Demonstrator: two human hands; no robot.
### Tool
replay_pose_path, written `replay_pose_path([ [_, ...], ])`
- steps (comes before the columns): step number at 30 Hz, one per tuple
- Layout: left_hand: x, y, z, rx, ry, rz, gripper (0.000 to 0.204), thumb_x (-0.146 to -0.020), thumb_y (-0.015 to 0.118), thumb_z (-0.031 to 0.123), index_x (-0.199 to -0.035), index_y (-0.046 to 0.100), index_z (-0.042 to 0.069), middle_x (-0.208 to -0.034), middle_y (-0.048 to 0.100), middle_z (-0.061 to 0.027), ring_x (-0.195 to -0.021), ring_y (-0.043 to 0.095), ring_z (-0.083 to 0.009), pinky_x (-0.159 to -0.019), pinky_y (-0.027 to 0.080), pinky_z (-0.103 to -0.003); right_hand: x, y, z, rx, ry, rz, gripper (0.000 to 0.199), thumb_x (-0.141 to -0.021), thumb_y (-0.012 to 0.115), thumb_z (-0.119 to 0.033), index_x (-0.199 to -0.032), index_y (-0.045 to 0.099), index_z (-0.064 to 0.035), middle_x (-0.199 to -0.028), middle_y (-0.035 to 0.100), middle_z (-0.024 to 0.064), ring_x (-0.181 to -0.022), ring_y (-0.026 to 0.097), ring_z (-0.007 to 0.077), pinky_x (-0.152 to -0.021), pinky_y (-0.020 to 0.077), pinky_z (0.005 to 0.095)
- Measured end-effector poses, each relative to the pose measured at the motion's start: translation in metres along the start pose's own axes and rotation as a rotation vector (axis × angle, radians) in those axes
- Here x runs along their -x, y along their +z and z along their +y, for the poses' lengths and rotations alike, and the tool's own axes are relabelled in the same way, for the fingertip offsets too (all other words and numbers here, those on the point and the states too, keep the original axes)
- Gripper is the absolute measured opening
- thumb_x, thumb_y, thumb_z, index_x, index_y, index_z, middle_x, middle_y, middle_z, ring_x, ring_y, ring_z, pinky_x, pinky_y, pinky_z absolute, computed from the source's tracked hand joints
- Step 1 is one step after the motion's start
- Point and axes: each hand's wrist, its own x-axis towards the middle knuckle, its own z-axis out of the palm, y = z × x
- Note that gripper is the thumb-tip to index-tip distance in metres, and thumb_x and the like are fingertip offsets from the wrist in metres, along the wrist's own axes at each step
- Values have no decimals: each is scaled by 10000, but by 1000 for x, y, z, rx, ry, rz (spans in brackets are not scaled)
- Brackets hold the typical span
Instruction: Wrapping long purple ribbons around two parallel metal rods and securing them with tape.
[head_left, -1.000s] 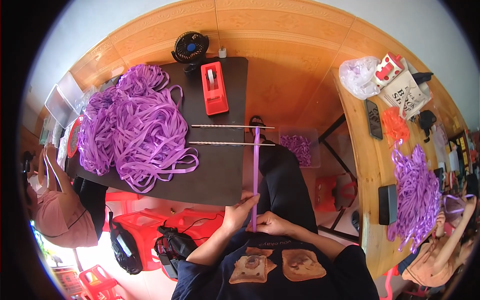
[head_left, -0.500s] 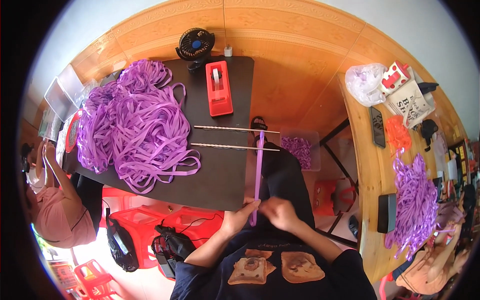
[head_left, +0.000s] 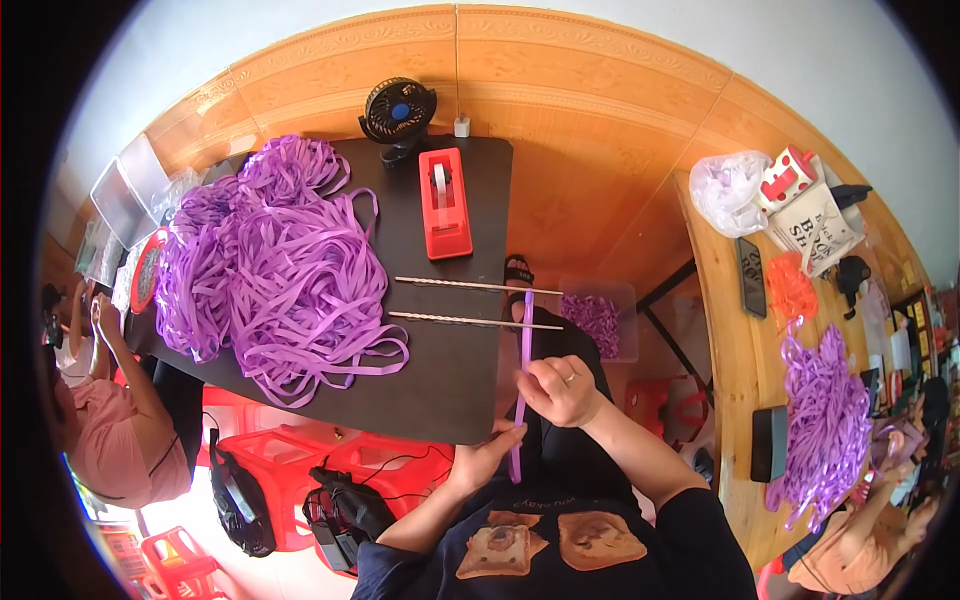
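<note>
A flat purple ribbon strip runs lengthwise in front of me, its far end at two thin twisted rods, the far rod and the near rod. Both rods jut past the right edge of the black table. Close to the table's near corner, my left hand is closed on the lower part of the strip, whose tail hangs below the fingers. Higher up, my right hand is curled with its fingertips at the strip's middle, seemingly pinching it. A large heap of purple ribbon covers the table's left side.
On the black table stand a red tape dispenser and a black fan. A clear bin of purple pieces sits below. Red stools hold bags. The wooden table carries more ribbon. Other people sit at both sides.
My right hand has moved up and away from me, from beside the left hand to the middle of the strip. The left hand keeps its hold. The whole view has shifted slightly.
</note>
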Motion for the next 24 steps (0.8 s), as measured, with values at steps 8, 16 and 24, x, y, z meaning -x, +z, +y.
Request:
replay_pose_path([
  [8,1,-1,-2,268,-127,-19,56,-840,695,66,-846,692,11,-701,617,-18,-602,518,-75,-540,391,-215,0,-5,-2,63,-74,18,222,-596,684,-87,-815,686,-57,-936,606,48,-767,580,167,-580,392,265],
  [16,1,1,-2,463,-23,-74,30,-806,687,7,-822,664,-4,-738,606,-55,-653,548,-130,-603,421,-258,-18,-10,-3,46,-117,41,174,-622,714,-57,-784,650,-64,-910,644,55,-756,588,167,-575,382,254],
  [24,-10,-16,-23,904,-235,-547,251,-860,667,189,-946,618,-42,-797,610,-90,-751,560,-189,-682,450,-292,-50,-23,10,-236,73,72,219,-609,725,-32,-809,636,-29,-825,620,54,-638,560,179,-531,395,286],
])
